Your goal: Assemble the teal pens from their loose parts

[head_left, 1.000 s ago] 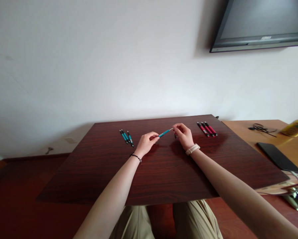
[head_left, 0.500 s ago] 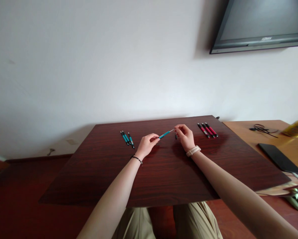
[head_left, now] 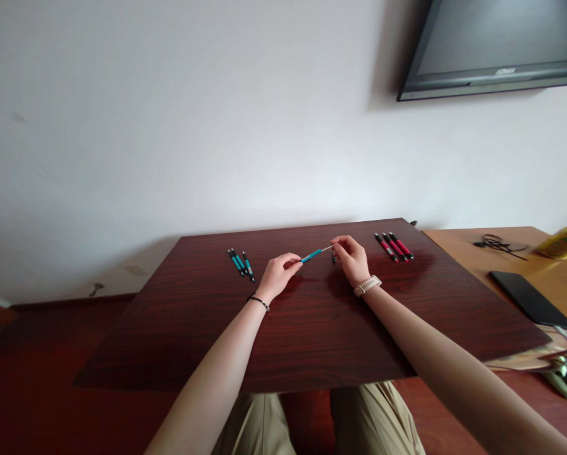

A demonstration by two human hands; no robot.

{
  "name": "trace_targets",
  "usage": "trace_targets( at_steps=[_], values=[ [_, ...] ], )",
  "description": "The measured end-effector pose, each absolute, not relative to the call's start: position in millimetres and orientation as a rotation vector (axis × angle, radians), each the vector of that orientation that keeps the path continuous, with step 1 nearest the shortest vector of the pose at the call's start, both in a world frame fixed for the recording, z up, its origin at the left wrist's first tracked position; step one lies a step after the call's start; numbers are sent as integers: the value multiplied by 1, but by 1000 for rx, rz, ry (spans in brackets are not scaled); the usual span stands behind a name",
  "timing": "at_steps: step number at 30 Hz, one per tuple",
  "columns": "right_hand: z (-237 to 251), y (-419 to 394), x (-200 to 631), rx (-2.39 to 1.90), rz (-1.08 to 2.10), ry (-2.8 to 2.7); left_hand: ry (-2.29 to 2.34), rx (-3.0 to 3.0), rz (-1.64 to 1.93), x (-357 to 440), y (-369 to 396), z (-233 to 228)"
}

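Observation:
Between thumb and fingers, my left hand (head_left: 279, 275) pinches a teal pen barrel (head_left: 311, 256), tilted up to the right above the table. A thin pale refill (head_left: 327, 248) sticks out of the barrel's right end. The fingertips of my right hand (head_left: 350, 256) are closed on the refill's far end. Below those fingers a small dark pen part (head_left: 334, 258) shows; whether the hand holds it, I cannot tell. Left of my left hand lie several teal pens (head_left: 237, 261) with black ends. Several red pens (head_left: 394, 246) lie side by side right of my right hand.
The dark wood table (head_left: 311, 341) stands against the white wall. At the right is a lighter wooden desk (head_left: 458, 253) with a black phone-like slab (head_left: 530, 298), a coiled black cable (head_left: 499, 245) and a yellow can (head_left: 562, 242). A screen (head_left: 496, 50) hangs on the wall.
The hands, the barrel and the refill hold nearly the same pose. The whole view has shifted very slightly; nothing was let go or picked up.

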State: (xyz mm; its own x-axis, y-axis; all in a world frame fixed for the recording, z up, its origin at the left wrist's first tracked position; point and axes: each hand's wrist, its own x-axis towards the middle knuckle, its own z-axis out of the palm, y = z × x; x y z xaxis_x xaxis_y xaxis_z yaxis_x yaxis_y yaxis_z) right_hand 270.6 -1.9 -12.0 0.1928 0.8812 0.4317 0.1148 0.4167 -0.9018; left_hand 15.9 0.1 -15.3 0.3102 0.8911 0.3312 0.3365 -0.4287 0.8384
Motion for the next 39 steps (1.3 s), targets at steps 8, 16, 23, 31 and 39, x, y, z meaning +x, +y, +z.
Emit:
trace_targets(
  at_steps=[8, 16, 23, 31, 39],
  values=[
    [-13, 0, 270, -1018, 732, -1274, 1093, 1922, 1079, 16, 1, -17],
    [-17, 3, 273, -1020, 741, -1289, 1079, 1956, 1066, 14, 0, -16],
    [-16, 3, 273, -990, 779, -1301, 1066, 1947, 1104, 15, 1, -16],
    [-13, 2, 273, -971, 810, -1275, 1083, 1945, 1126, 16, 1, -15],
    [-12, -1, 268, -962, 858, -1387, 1062, 1977, 1087, 16, 0, -14]
  ],
)
